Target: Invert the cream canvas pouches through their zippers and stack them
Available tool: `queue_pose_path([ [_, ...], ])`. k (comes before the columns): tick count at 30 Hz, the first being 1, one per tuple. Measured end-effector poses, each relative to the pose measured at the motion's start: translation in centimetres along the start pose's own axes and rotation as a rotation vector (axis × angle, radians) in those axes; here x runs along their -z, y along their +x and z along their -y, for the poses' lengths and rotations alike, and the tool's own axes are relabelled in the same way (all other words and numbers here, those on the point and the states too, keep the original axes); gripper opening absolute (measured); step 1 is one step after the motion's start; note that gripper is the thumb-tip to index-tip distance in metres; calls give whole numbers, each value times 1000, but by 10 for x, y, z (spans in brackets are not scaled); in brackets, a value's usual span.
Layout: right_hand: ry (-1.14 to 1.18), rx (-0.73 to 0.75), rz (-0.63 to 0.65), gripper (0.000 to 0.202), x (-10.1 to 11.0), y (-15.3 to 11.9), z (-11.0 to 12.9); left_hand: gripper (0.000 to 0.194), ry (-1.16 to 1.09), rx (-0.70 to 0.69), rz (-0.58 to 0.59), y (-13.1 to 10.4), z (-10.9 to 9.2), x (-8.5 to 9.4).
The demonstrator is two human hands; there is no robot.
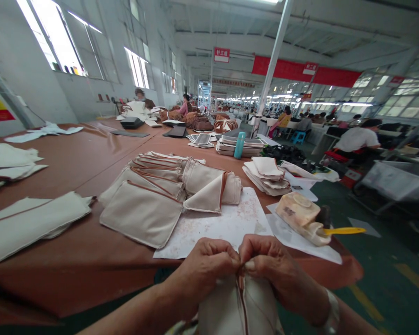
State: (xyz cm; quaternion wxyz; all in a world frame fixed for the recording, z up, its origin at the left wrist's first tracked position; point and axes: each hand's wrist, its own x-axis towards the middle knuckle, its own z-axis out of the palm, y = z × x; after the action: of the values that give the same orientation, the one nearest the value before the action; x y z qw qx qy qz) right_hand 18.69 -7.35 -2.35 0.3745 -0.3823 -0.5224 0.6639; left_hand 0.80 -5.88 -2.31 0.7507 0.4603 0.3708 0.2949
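Observation:
A cream fabric panel (219, 307) with a brown-edged seam down its middle hangs below my hands, in front of the table edge. My left hand (209, 260) pinches the panel's top end just left of the seam. Close against it, my right hand (265, 260) pinches the same end from the right, thumb and finger pressed together. The two hands meet at the seam, and the pinched edge itself is mostly hidden by the fingers. Beyond them on the table lie stacked cream panels (143, 211) with brown edging, one folded-over panel (207, 195) among them.
White paper (212, 228) lies under the near stack. To the right are a cut-open plastic jug (298, 214), a yellow-handled brush (345, 230) and another panel pile (268, 174). A turquoise bottle-like object (239, 145) stands farther back. More panels (38, 218) lie left; people work in the background.

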Motion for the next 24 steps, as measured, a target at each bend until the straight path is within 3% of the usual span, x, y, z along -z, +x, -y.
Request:
queue_pose_path([
  [3, -38, -6, 32, 14, 4, -2, 4, 17, 60, -36, -2, 0, 0, 0],
  [8, -418, 60, 36, 22, 5, -6, 15, 18, 312, -134, -28, 2, -6, 6],
  [12, -432, 47, 22, 18, 4, -6, 10, 37, 151, -42, 63, 3, -8, 13],
  [14, -427, 42, 8, 17, 4, -6, 7, 48, 61, 19, 34, 2, -8, 17],
  [16, -429, 30, -10, 18, 4, -6, 6, 43, 50, 54, 3, 2, -8, 20],
  [21, -404, 7, -29, 17, 5, -5, 8, 15, 86, 127, 100, 1, -13, 24],
  [24, -420, 4, -36, 16, 5, -5, 8, 24, 125, 144, 87, 2, -13, 23],
])
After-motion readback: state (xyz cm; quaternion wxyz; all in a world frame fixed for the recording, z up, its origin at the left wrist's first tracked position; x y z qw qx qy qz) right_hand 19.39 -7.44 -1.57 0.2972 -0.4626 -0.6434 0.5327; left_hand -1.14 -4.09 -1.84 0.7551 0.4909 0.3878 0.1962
